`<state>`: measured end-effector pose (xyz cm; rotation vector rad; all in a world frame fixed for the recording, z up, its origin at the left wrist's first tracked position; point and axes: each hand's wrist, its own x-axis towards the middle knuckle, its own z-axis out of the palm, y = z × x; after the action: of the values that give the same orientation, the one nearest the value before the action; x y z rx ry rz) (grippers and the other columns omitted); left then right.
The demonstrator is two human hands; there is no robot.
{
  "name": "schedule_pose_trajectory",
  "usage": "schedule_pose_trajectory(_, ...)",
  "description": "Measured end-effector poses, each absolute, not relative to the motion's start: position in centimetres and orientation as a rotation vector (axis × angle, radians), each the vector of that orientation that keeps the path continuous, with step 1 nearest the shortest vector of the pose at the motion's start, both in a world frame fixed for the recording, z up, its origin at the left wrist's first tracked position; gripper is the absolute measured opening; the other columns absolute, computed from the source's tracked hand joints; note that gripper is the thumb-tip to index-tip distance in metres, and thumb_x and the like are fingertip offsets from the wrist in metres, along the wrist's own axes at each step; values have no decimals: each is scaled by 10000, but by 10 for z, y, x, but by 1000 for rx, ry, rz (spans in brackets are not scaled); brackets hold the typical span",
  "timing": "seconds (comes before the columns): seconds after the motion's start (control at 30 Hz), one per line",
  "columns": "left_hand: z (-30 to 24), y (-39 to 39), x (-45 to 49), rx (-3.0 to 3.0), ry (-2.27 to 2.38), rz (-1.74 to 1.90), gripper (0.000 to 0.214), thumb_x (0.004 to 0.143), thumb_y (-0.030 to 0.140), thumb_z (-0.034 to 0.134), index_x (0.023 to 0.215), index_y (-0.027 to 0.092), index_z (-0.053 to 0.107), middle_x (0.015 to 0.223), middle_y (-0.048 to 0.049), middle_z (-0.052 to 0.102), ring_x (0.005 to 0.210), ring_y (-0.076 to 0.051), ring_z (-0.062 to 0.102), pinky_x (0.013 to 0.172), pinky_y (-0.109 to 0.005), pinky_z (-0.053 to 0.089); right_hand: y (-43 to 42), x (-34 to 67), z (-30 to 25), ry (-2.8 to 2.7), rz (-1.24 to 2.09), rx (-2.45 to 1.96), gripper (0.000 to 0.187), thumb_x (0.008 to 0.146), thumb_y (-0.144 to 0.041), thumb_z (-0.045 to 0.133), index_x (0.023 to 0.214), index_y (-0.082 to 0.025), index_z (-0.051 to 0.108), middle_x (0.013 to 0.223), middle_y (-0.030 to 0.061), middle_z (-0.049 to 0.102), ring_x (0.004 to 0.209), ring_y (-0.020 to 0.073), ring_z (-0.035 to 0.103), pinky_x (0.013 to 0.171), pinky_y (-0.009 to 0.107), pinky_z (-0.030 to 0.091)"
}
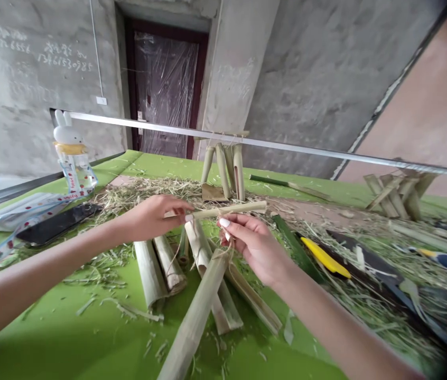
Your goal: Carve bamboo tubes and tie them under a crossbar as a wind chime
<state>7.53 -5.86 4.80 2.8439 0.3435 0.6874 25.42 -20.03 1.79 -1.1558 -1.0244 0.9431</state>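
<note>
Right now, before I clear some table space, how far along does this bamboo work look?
Done: a four-legged bamboo frame stands at the back, tied at the top, and a second bamboo frame sits to the right. In hand: the left hand and right hand hold a slim bamboo stick with twine at it. Left: split bamboo pieces lie loose and untied on the green tablecloth.

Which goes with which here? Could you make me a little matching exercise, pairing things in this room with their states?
Things:
1. Bamboo strip
2. Rabbit-topped bottle
3. Black phone
4. Door

States:
A. Covered in clear plastic
B. Lying flat
C. Held by the left hand and right hand
D. Standing upright

Right pairs: 1-C, 2-D, 3-B, 4-A
</note>
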Motion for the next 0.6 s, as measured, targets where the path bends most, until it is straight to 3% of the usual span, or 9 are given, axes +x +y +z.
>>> schedule_pose_trajectory(0.1,42,-74,75,2845,261,1069,337,842,290,516,1160,196,579,1006,-92,618,879,-174,582,710,-307,505,-202,247,16,-1057,894,-1177,220,652,-347,745,789,-188,679,694,-1,594,606,86,511,604,243,447)
schedule_pose_trajectory(0.2,39,-93,78,2778,115,1224,274,842,266,521,1090,183,604,924,-74,616,834,-153,581,714,-299,508,-206,237,14,-1087,877,-1206,243,639,-362,749,800,-190,688,725,9,598,622,97,513,590,253,441)
schedule_pose_trajectory(0.37,33,-108,81,2816,67,1192,180,852,192,467,899,178,640,849,-58,622,807,-147,573,684,-276,494,-212,230,12,-1113,877,-1197,230,660,-351,737,813,-189,682,732,5,589,634,94,514,593,245,430)
schedule_pose_trajectory(0.6,17,-102,79,2898,164,1052,206,853,154,441,972,169,609,928,-80,576,852,-168,551,699,-303,485,-207,234,0,-1174,928,-1281,242,692,-355,705,828,-164,645,736,6,587,644,101,514,599,253,413)
